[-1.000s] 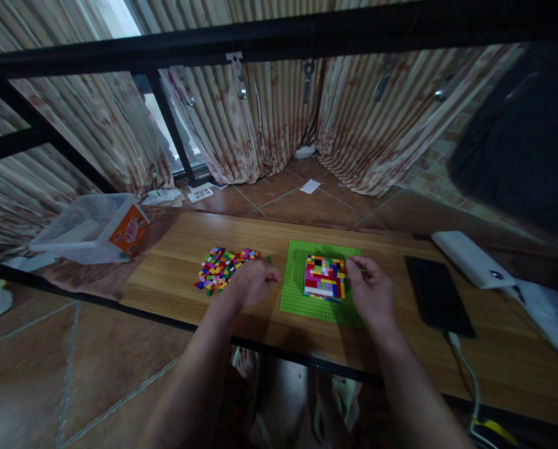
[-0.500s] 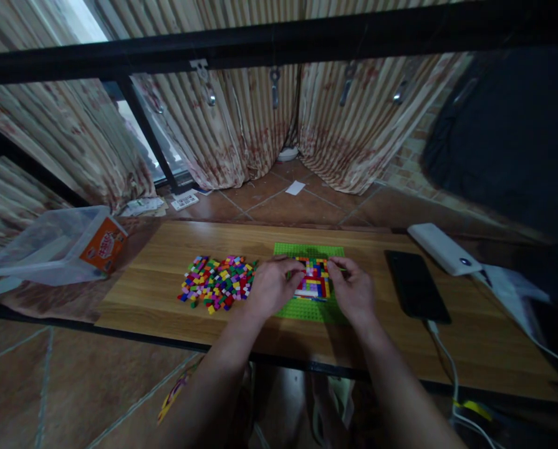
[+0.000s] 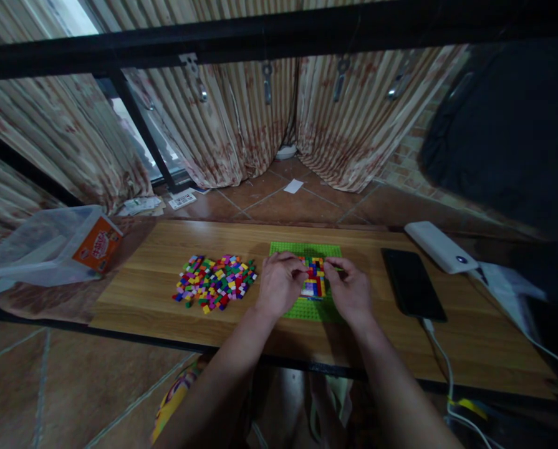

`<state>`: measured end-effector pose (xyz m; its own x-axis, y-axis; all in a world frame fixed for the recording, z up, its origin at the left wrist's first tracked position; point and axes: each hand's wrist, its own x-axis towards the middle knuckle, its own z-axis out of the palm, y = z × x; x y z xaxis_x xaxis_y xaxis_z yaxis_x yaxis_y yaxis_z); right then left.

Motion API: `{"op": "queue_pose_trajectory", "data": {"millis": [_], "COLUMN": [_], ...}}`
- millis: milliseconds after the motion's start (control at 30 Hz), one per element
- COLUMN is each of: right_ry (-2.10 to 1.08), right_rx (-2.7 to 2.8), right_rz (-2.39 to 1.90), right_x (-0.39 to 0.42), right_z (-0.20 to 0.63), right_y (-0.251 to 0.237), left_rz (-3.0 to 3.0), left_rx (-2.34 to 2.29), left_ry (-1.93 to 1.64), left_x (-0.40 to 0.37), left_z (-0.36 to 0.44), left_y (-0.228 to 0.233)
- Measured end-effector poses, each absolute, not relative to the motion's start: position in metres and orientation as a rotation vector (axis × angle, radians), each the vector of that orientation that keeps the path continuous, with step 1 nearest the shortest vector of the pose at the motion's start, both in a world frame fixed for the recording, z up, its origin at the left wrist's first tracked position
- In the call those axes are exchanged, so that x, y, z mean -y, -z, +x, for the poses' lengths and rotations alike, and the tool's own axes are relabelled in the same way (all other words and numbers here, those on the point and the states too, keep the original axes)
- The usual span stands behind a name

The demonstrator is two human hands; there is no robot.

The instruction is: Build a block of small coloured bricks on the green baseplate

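I count one green baseplate (image 3: 292, 310) on the tabletop (image 3: 157, 293), with one block of joined bricks (image 3: 315, 279) on it, and one heap of loose bricks (image 3: 214, 281), too many to count. One black phone (image 3: 412, 284), one white power bank (image 3: 440, 246), one clear tub (image 3: 35, 246). My two hands: left (image 3: 279, 285), right (image 3: 348, 291).

The only camera sits on the person's head and looks forward and down, from near, at the wooden tabletop (image 3: 166, 299), and it also takes in the tiled floor (image 3: 302, 206) and the curtains (image 3: 241, 137) behind.
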<state>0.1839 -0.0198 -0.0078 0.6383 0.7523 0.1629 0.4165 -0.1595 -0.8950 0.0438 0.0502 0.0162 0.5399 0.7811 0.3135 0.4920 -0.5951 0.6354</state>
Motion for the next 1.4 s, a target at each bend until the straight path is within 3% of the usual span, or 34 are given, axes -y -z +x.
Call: {"op": "queue_pose_trajectory", "data": {"millis": [1400], "right_ry": [-0.317], "right_rx": [0.992], "right_rz": [-1.862], "right_x": [0.013], "right_z": [0.166], "right_y": [0.019], "left_rz": [2.339], "left_rx": [-1.206], "left_ry": [-0.725], "left_x": [-0.053], "left_z": [0.021], "left_y": [-0.021]}}
